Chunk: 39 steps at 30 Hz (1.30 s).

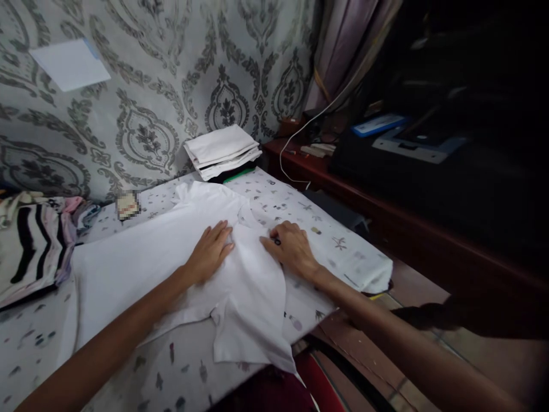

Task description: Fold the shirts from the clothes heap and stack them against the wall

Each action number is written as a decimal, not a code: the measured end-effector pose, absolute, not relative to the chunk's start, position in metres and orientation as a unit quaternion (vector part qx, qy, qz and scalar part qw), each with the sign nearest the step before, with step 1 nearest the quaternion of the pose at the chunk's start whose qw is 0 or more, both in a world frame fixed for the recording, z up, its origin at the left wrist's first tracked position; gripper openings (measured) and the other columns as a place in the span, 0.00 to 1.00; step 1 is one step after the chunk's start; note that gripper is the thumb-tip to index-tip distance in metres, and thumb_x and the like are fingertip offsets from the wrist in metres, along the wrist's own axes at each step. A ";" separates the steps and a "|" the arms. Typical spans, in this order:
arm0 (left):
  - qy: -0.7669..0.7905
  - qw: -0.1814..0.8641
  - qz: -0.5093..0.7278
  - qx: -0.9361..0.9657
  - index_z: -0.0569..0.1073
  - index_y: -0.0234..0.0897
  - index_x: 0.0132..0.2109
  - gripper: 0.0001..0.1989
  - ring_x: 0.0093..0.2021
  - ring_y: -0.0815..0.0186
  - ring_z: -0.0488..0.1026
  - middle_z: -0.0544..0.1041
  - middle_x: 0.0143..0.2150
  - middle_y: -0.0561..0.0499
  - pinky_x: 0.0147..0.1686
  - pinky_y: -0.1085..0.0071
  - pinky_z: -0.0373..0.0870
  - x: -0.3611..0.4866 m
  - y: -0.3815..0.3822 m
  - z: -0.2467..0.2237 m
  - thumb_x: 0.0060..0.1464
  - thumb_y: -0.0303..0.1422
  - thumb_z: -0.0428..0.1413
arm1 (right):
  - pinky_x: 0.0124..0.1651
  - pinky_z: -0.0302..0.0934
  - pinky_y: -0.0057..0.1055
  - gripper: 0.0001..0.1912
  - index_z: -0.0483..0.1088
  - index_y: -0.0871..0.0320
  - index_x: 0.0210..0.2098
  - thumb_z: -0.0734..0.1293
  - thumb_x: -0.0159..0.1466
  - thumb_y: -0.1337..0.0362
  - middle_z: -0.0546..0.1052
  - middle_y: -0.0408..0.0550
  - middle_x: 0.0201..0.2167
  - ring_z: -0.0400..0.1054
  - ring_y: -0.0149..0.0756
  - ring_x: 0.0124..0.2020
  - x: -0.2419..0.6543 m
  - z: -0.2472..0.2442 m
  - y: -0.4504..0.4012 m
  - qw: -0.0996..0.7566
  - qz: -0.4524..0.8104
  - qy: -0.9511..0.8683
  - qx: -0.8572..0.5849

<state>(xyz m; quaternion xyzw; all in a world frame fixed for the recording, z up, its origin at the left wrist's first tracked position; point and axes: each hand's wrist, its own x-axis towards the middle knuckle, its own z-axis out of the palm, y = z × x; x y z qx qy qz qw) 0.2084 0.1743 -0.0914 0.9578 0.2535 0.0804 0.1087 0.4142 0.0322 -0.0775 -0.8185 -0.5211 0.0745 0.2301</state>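
Note:
A white T-shirt lies spread over a printed sheet, its neck end toward the right and its hem toward the left. One sleeve hangs near the front edge, with some creases around it. My left hand rests flat on the upper part of the shirt, fingers stretched out. Just beside the collar side, my right hand is bent over the sheet at the shirt's edge. Its thumb and forefinger are apart with nothing between them but the printed sheet beneath.
Folded white clothes are stacked at the back by the patterned wall. Striped and coloured clothes are piled at the left. A small blurred item lies behind the shirt. Along the right runs a dark red wooden table with a white cable.

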 end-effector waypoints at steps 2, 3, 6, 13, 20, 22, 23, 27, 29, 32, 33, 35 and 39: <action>0.245 0.097 0.082 0.961 0.62 0.38 0.66 0.25 0.74 0.58 0.50 0.56 0.73 0.41 0.71 0.50 0.46 0.208 0.167 -0.089 0.70 0.43 0.39 | 0.51 0.57 0.43 0.09 0.70 0.55 0.32 0.66 0.63 0.57 0.74 0.53 0.40 0.66 0.48 0.47 0.408 -0.074 0.041 0.219 0.076 -0.525 -0.819; 0.241 0.090 0.081 0.963 0.62 0.37 0.66 0.25 0.74 0.58 0.50 0.57 0.73 0.40 0.71 0.50 0.47 0.207 0.164 -0.087 0.70 0.43 0.39 | 0.50 0.57 0.41 0.07 0.69 0.55 0.31 0.67 0.62 0.59 0.74 0.53 0.40 0.66 0.47 0.46 0.407 -0.072 0.044 0.217 0.079 -0.530 -0.816; 0.222 0.070 0.076 0.969 0.65 0.37 0.64 0.24 0.74 0.57 0.49 0.57 0.73 0.40 0.71 0.49 0.45 0.200 0.157 -0.083 0.70 0.43 0.39 | 0.42 0.57 0.33 0.02 0.67 0.55 0.31 0.65 0.61 0.65 0.75 0.48 0.34 0.67 0.40 0.38 0.413 -0.069 0.045 0.237 0.098 -0.527 -0.811; 0.233 0.095 0.046 0.967 0.62 0.41 0.67 0.27 0.74 0.56 0.47 0.55 0.74 0.41 0.70 0.46 0.47 0.185 0.150 -0.079 0.68 0.49 0.40 | 0.34 0.53 0.30 0.02 0.66 0.54 0.32 0.63 0.59 0.68 0.76 0.45 0.30 0.66 0.36 0.31 0.427 -0.067 0.040 0.240 0.098 -0.505 -0.823; 0.203 0.142 0.003 0.969 0.60 0.41 0.68 0.29 0.75 0.57 0.46 0.54 0.74 0.42 0.71 0.47 0.44 0.168 0.128 -0.069 0.69 0.50 0.38 | 0.42 0.63 0.35 0.17 0.67 0.55 0.51 0.64 0.62 0.61 0.78 0.47 0.36 0.71 0.40 0.36 0.418 -0.079 0.012 0.312 0.098 -0.498 -0.803; 0.183 0.156 -0.007 0.971 0.61 0.42 0.68 0.29 0.74 0.58 0.48 0.55 0.74 0.44 0.71 0.50 0.46 0.153 0.118 -0.063 0.69 0.51 0.37 | 0.41 0.65 0.37 0.19 0.66 0.55 0.54 0.63 0.65 0.57 0.77 0.48 0.35 0.72 0.42 0.37 0.406 -0.083 -0.014 0.336 0.094 -0.513 -0.784; 0.176 0.158 -0.010 0.972 0.61 0.43 0.67 0.28 0.74 0.58 0.50 0.56 0.74 0.44 0.71 0.51 0.46 0.143 0.113 -0.061 0.69 0.51 0.38 | 0.41 0.66 0.37 0.20 0.65 0.56 0.55 0.62 0.67 0.56 0.77 0.48 0.36 0.72 0.42 0.37 0.397 -0.084 -0.029 0.347 0.091 -0.526 -0.771; 0.166 0.117 0.000 0.979 0.61 0.45 0.67 0.26 0.69 0.56 0.59 0.61 0.71 0.45 0.68 0.50 0.52 0.092 0.096 -0.057 0.68 0.50 0.42 | 0.47 0.69 0.39 0.23 0.64 0.55 0.59 0.61 0.70 0.51 0.76 0.54 0.44 0.72 0.44 0.45 0.360 -0.087 -0.088 0.360 0.076 -0.617 -0.695; 0.184 0.072 0.022 0.980 0.62 0.44 0.65 0.24 0.64 0.55 0.65 0.66 0.67 0.44 0.64 0.51 0.59 0.061 0.091 -0.059 0.68 0.47 0.44 | 0.52 0.68 0.43 0.28 0.64 0.54 0.61 0.64 0.68 0.46 0.74 0.58 0.52 0.70 0.48 0.52 0.347 -0.088 -0.108 0.339 0.060 -0.680 -0.648; 0.226 0.012 0.054 0.973 0.67 0.42 0.60 0.18 0.55 0.56 0.71 0.74 0.56 0.44 0.54 0.57 0.68 0.017 0.086 -0.063 0.68 0.41 0.45 | 0.58 0.65 0.48 0.31 0.65 0.52 0.63 0.67 0.65 0.45 0.71 0.58 0.60 0.65 0.51 0.60 0.340 -0.092 -0.122 0.285 0.039 -0.752 -0.594; 0.240 -0.003 0.058 0.969 0.69 0.41 0.58 0.17 0.52 0.57 0.72 0.75 0.53 0.45 0.52 0.59 0.69 0.003 0.085 -0.064 0.68 0.38 0.44 | 0.58 0.64 0.48 0.27 0.67 0.51 0.62 0.67 0.67 0.50 0.72 0.57 0.60 0.65 0.50 0.60 0.340 -0.094 -0.122 0.277 0.031 -0.762 -0.585; 0.272 -0.026 0.057 0.960 0.69 0.41 0.57 0.17 0.50 0.57 0.73 0.76 0.50 0.45 0.47 0.61 0.71 -0.020 0.082 -0.065 0.66 0.32 0.43 | 0.58 0.65 0.47 0.16 0.71 0.50 0.56 0.64 0.70 0.61 0.74 0.54 0.58 0.67 0.47 0.59 0.340 -0.097 -0.119 0.283 0.021 -0.767 -0.575; 0.341 -0.064 0.034 0.937 0.70 0.40 0.54 0.19 0.50 0.55 0.73 0.75 0.49 0.44 0.44 0.61 0.71 -0.050 0.077 -0.061 0.61 0.26 0.42 | 0.54 0.69 0.40 0.12 0.75 0.52 0.47 0.61 0.70 0.67 0.79 0.53 0.51 0.71 0.42 0.55 0.342 -0.090 -0.110 0.352 0.075 -0.752 -0.553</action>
